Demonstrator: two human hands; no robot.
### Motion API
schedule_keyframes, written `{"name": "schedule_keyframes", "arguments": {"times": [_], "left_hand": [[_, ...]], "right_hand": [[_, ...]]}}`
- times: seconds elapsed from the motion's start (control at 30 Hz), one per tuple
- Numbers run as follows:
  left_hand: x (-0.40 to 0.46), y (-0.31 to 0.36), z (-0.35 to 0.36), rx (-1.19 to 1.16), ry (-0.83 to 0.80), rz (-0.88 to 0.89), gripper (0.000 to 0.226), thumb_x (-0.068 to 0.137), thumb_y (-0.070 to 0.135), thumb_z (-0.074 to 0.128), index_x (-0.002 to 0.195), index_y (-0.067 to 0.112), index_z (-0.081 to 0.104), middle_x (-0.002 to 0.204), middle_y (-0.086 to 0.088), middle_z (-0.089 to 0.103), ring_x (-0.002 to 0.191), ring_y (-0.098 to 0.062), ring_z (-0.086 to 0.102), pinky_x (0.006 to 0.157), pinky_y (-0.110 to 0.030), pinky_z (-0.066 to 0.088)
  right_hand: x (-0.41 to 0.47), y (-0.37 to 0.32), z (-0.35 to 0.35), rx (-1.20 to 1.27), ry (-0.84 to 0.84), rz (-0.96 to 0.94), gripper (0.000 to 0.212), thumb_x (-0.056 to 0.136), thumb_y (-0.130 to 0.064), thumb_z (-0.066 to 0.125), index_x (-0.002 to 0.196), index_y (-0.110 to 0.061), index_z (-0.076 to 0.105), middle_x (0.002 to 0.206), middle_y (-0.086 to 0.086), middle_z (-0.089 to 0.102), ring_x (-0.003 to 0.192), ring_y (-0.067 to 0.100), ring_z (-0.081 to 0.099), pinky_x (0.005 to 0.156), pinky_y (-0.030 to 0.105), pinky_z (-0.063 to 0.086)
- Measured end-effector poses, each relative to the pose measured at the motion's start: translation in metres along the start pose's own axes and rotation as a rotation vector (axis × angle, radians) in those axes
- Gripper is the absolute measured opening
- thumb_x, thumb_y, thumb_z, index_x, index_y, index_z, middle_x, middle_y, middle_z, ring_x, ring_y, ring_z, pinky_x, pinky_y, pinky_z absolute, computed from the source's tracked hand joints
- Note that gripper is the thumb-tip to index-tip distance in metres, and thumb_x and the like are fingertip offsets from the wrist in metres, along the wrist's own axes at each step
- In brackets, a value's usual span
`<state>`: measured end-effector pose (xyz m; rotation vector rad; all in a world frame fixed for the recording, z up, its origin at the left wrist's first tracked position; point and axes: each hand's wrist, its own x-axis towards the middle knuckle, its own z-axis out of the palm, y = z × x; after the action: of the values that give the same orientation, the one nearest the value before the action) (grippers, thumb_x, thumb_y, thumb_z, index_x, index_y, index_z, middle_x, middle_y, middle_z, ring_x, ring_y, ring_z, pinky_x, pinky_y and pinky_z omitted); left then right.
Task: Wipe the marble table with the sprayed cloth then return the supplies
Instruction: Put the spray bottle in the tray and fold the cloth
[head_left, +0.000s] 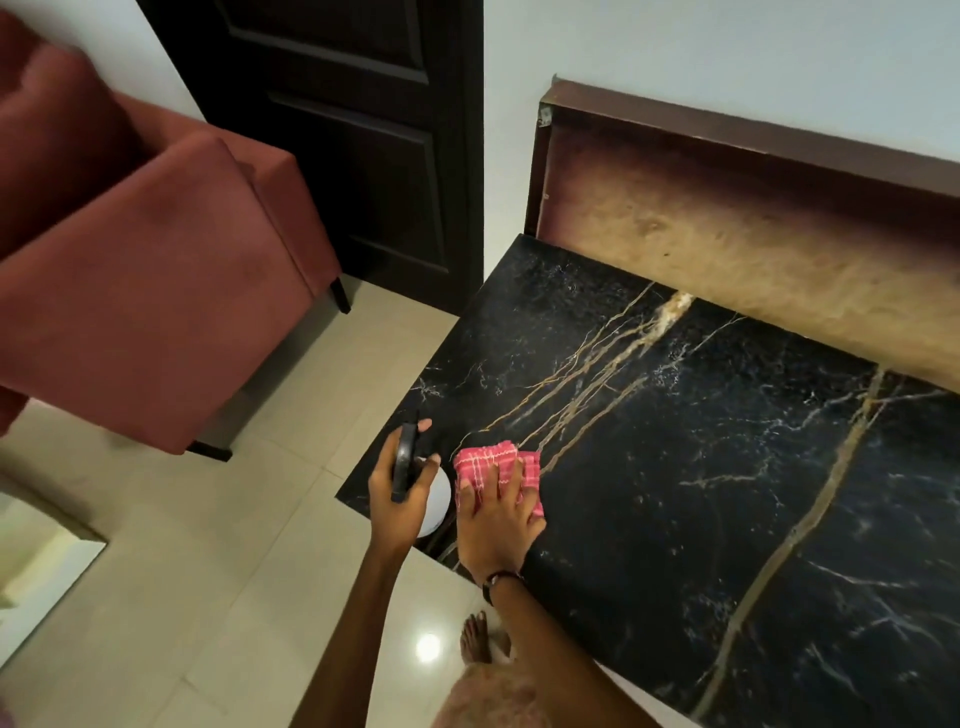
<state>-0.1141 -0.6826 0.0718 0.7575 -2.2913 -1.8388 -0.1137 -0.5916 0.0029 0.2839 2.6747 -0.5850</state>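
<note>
The black marble table (701, 467) with gold veins fills the right half of the view. A folded pink checked cloth (493, 465) lies near its front left corner. My right hand (498, 514) lies flat on the cloth, fingers spread, pressing it onto the marble. Just left of it, my left hand (397, 499) grips a spray bottle (435, 501) with a white body and a black trigger head, held over the table's corner. Part of the bottle is hidden behind my fingers.
A red upholstered armchair (140, 270) stands on the tiled floor to the left. A dark door (353, 135) is behind it. A wooden back panel (753, 234) rises along the table's far edge against the wall. My bare foot (475, 636) is below the table corner.
</note>
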Motion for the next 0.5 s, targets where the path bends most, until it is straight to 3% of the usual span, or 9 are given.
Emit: {"name": "schedule_keyframes", "arguments": {"times": [0.07,0.13,0.23,0.3,0.37,0.5], "left_hand": [[0.000,0.001,0.001,0.005,0.016,-0.032,0.051,0.086,0.008,0.065,0.133,0.014,0.045,0.128,-0.002,0.052,0.115,-0.018,0.047,0.102,-0.039,0.038],[0.000,0.001,0.001,-0.001,0.012,-0.043,0.055,0.086,0.009,0.065,0.136,0.015,0.042,0.135,-0.005,0.049,0.122,-0.022,0.044,0.105,-0.041,0.036],[0.000,-0.002,0.000,-0.011,-0.006,-0.047,0.050,0.086,0.011,0.065,0.129,0.025,0.041,0.136,-0.005,0.049,0.126,-0.026,0.043,0.106,-0.042,0.034],[0.000,-0.004,-0.002,-0.001,-0.043,-0.062,0.055,0.086,0.014,0.066,0.135,0.020,0.040,0.140,-0.006,0.049,0.129,-0.028,0.044,0.107,-0.046,0.034],[0.001,-0.006,-0.003,0.031,-0.088,-0.057,0.062,0.085,0.013,0.067,0.140,0.017,0.037,0.141,-0.004,0.051,0.131,-0.027,0.044,0.105,-0.042,0.034],[-0.008,-0.014,-0.008,0.089,-0.023,-0.187,0.077,0.077,0.004,0.074,0.143,0.009,0.035,0.143,-0.015,0.045,0.133,-0.036,0.041,0.105,-0.045,0.037]], "right_hand": [[-0.009,0.015,-0.002,0.011,-0.031,-0.061,0.078,0.084,-0.057,-0.004,0.149,-0.024,0.024,0.159,0.006,0.012,0.143,0.036,0.016,0.110,0.054,0.025],[-0.008,0.032,-0.004,-0.004,-0.047,-0.105,0.056,0.096,-0.044,0.023,0.148,-0.025,0.022,0.159,0.004,0.008,0.141,0.035,0.017,0.110,0.050,0.032],[0.001,0.042,-0.004,-0.068,-0.129,-0.192,0.062,0.092,-0.032,0.051,0.147,-0.026,0.022,0.158,0.003,0.007,0.140,0.031,0.015,0.109,0.041,0.031],[0.008,0.046,-0.009,-0.034,-0.171,-0.226,0.063,0.090,-0.027,0.055,0.145,-0.026,0.025,0.158,0.003,0.010,0.140,0.030,0.016,0.108,0.035,0.027],[0.012,0.049,-0.019,0.088,-0.210,-0.215,0.055,0.092,-0.019,0.051,0.143,-0.025,0.032,0.156,0.001,0.016,0.137,0.027,0.022,0.106,0.031,0.028],[0.016,0.044,-0.042,0.288,-0.159,-0.160,0.043,0.095,-0.020,0.048,0.138,-0.013,0.045,0.142,0.007,0.044,0.129,0.025,0.041,0.107,0.036,0.037]]}}
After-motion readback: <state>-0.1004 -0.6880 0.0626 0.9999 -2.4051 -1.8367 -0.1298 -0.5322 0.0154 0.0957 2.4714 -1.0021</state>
